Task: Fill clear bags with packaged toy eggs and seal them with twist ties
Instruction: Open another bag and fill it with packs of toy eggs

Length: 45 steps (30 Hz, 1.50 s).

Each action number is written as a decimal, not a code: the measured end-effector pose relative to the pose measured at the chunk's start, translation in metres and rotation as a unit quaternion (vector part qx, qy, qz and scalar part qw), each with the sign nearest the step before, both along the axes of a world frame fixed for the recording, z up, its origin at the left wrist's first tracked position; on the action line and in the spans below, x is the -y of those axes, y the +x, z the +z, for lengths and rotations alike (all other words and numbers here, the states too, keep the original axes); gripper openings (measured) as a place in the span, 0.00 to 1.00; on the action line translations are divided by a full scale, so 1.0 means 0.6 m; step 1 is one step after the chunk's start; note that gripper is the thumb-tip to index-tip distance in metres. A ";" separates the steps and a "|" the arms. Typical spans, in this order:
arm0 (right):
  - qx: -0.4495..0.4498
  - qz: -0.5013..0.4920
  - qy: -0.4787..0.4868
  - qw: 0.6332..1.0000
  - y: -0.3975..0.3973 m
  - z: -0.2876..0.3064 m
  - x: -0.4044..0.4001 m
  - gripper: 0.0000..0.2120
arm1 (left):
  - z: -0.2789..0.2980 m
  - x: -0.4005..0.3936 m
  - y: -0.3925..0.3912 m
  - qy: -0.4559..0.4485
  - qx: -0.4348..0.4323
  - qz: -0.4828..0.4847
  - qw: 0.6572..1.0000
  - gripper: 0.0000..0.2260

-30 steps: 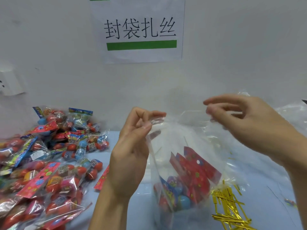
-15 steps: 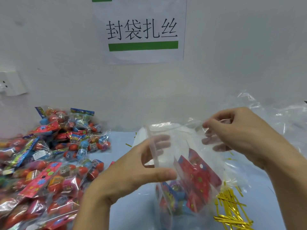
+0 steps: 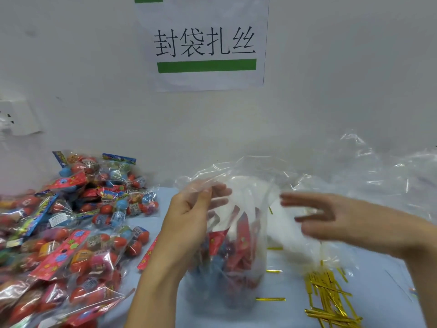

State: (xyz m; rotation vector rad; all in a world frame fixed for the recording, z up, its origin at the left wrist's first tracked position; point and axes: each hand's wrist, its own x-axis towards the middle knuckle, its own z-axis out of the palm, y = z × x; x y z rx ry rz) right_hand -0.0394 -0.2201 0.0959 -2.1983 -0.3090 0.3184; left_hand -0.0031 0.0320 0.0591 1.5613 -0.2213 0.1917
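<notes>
A clear bag (image 3: 236, 275) stands on the table in front of me with several packaged toy eggs (image 3: 238, 252) inside, their red header cards pointing up. My left hand (image 3: 189, 223) grips the bag's upper left side, its fingers curled round the gathered film. My right hand (image 3: 340, 221) is blurred, with its fingers stretched out flat against the bag's right side near the top. Gold twist ties (image 3: 331, 301) lie in a loose heap at the lower right.
A big pile of packaged toy eggs (image 3: 66, 233) covers the left of the light blue table (image 3: 293, 287). More clear bags (image 3: 390, 181) are crumpled at the right against the white wall. A paper sign (image 3: 203, 43) hangs above; a wall socket (image 3: 16, 117) is at far left.
Both hands have dropped from pinching the bag's rim. The left now grasps the film lower on the left side; the right has opened and swept toward the bag's right side.
</notes>
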 end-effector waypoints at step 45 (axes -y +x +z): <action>-0.074 0.039 -0.068 0.994 0.022 -0.050 -0.164 0.21 | 0.016 0.065 -0.028 0.146 0.137 0.000 0.980 0.11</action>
